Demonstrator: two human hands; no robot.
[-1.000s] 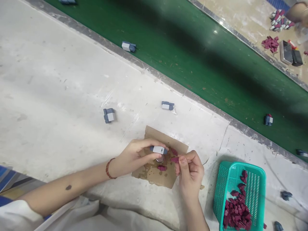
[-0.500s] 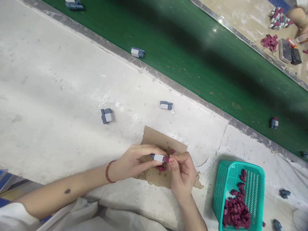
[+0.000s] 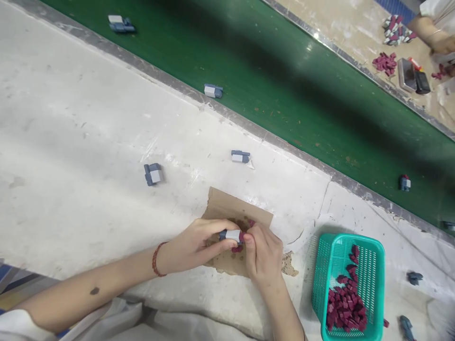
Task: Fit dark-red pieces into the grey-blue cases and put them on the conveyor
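Hands closed together now: left hand [image 3: 194, 244] pinching grey-white block [image 3: 232, 235], right hand [image 3: 263, 253] pressing maroon piece [image 3: 242, 236] onto its 3 o'clock end (basically seated).

Grey-white blocks: eight [image 3: 154, 174]; teal basket: one [image 3: 377, 255]; cardboard: one [image 3: 227, 208].

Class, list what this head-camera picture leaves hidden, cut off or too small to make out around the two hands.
- Where the maroon piece meets the blue-and-white part: covered by the fingers of the left hand and right hand.
- Middle of the cardboard sheet: under both hands.
- Green basket: near end cut by the bottom edge.
- Part on the conveyor belt: too small for detail.
- Another person's hand, top right: cut off by the edge.
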